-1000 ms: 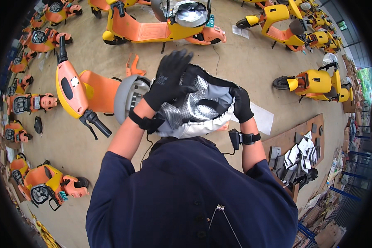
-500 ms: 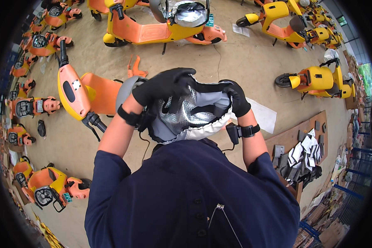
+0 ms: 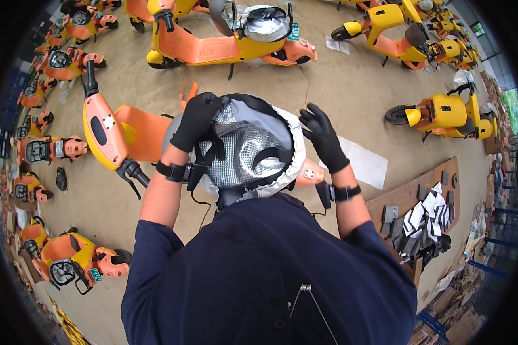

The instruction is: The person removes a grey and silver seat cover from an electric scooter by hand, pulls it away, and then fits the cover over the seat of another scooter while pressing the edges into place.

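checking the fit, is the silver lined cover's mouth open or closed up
Open: the cover gapes, its quilted silver lining showing. The left hand grips its rim.

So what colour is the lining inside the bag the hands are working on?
Shiny quilted silver, with black straps, inside the bag; it shows best in the head view.

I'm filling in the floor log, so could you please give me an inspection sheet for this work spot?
Surface: bare concrete floor.
Job's things: silver-lined grey cover over the nearest orange scooter.
Clutter: flat grey and white pieces on a board; a white sheet.
Grips: left hand, black-gloved, grips the cover's rim; right hand, gloved, open beside the cover, contact unclear.
Cables: thin black cable under the left wrist.
Surroundings: orange and yellow scooters parked all round.
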The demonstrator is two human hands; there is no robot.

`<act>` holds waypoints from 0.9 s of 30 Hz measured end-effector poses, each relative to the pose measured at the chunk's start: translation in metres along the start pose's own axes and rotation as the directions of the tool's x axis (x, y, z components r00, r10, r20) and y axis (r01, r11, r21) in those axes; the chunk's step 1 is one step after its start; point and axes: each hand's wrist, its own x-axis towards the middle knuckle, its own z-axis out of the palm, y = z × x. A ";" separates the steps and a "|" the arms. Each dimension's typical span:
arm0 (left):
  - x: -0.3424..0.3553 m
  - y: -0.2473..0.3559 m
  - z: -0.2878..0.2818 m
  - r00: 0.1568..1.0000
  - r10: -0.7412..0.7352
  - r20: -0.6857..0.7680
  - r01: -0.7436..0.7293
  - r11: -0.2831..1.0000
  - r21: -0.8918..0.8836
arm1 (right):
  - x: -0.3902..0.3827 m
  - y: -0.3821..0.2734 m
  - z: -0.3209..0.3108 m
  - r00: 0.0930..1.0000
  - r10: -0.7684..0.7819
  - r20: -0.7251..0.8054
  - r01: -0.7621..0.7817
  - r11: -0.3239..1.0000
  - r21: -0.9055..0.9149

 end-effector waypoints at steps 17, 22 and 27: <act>-0.015 -0.017 -0.023 0.998 -0.036 0.054 0.057 0.875 -0.480 | -0.032 -0.030 -0.003 0.969 0.066 0.240 -0.093 0.990 0.105; -0.016 -0.041 -0.038 0.968 0.107 -0.227 -0.102 0.994 0.034 | -0.030 -0.045 0.018 0.926 0.257 0.276 -0.271 0.962 0.013; -0.023 -0.068 -0.067 0.788 0.496 -0.365 -0.431 0.867 0.249 | -0.034 -0.033 0.004 0.877 0.257 0.406 -0.238 0.966 -0.096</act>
